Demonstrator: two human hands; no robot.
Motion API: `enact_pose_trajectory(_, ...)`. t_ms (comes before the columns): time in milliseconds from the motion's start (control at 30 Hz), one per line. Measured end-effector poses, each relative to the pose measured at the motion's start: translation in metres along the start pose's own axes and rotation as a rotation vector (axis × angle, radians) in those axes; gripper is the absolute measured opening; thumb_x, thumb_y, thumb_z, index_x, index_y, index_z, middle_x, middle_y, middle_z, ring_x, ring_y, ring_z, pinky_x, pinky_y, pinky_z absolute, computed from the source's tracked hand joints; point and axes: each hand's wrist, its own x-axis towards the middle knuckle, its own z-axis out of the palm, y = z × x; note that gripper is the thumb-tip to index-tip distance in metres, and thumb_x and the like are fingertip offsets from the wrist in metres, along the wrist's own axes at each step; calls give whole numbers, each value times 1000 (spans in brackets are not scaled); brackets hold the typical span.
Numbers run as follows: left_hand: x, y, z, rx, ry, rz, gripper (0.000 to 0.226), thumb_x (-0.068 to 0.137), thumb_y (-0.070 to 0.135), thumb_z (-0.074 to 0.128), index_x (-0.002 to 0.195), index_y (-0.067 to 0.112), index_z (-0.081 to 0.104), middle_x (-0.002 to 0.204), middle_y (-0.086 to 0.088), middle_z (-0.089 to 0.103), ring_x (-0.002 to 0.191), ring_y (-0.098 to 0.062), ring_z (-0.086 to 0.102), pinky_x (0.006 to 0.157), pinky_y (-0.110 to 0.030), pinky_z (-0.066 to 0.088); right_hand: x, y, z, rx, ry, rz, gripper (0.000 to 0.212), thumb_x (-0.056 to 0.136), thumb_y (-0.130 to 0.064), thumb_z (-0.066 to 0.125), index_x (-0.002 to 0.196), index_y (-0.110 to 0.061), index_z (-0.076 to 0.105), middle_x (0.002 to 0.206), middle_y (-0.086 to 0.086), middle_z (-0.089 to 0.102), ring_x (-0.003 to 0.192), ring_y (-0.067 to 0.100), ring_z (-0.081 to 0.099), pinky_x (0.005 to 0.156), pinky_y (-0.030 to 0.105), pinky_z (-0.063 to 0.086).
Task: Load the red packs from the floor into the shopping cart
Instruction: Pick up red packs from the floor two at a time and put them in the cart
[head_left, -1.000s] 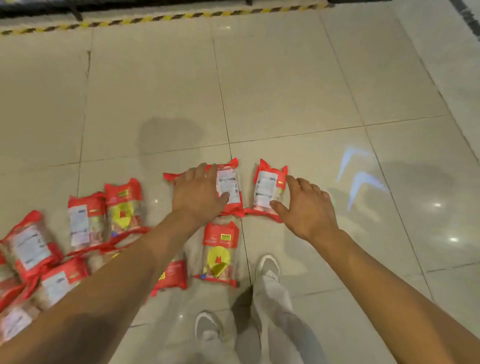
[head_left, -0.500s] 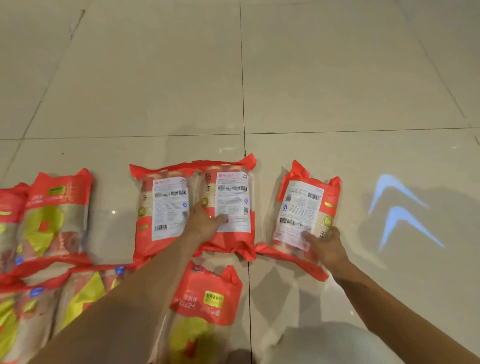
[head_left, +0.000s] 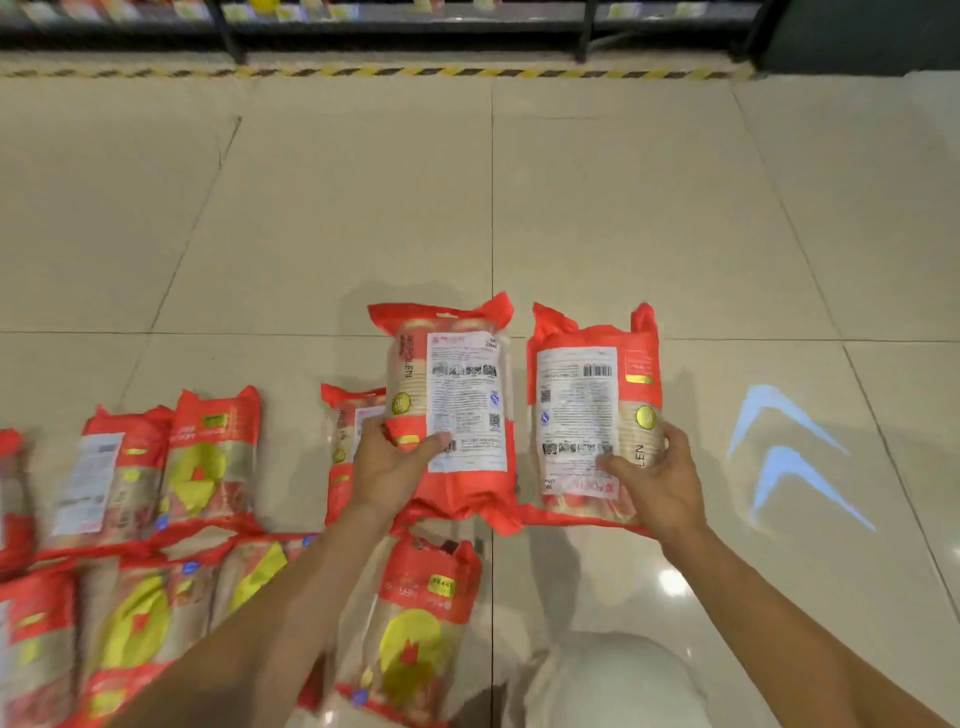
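My left hand grips a red pack by its lower left, label side up, lifted off the floor. My right hand grips a second red pack at its lower right, also raised. Another red pack lies on the floor behind my left hand, partly hidden. One more pack lies below, between my arms. Several red packs lie in rows on the floor at the left. No shopping cart is in view.
Beige floor tiles stretch ahead to a yellow-black striped strip under store shelves. Two pale blue arrow marks show on the floor at the right. My knee in light trousers is at the bottom.
Both hands have closed on a pack each and lifted them off the floor. The camera has risen, so the shelves and striped strip are in view again.
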Motion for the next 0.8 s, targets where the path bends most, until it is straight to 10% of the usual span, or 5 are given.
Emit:
enact_pose_trajectory(200, -159, 223, -183, -101, 173, 180, 60, 73, 18, 89, 116, 22, 47, 96, 12, 66, 75, 11, 66, 75, -16, 56, -177, -272, -58, 20, -112, -253, 70, 69, -14, 86, 122, -37, 46, 102, -17, 66, 91, 6, 70, 88, 41, 58)
enact_pose_trajectory(400, -341, 393, -364, -139, 367, 291, 57, 77, 14, 86, 122, 12, 51, 95, 5, 68, 70, 6, 65, 60, -10, 51, -377, -481, -113, 84, -257, -490, 66, 71, -17, 85, 120, -41, 47, 103, -18, 68, 86, -3, 69, 82, 34, 59)
enact_pose_trajectory(633, -527, 423, -494, -208, 766, 323, 60, 75, 14, 88, 120, 18, 50, 99, 8, 66, 70, 15, 64, 61, -8, 50, -530, -563, -94, 133, -594, -731, 67, 70, -22, 86, 120, -43, 47, 104, -14, 70, 83, -4, 69, 77, 29, 55)
enact_pose_trajectory(800, -664, 361, -539, -312, 1067, 215, 78, 57, 39, 93, 122, 21, 55, 107, -1, 74, 89, -12, 74, 79, -36, 60, -629, -546, -53, 45, -960, -793, 67, 70, -18, 86, 120, -42, 48, 101, -13, 71, 80, -2, 69, 83, 41, 58)
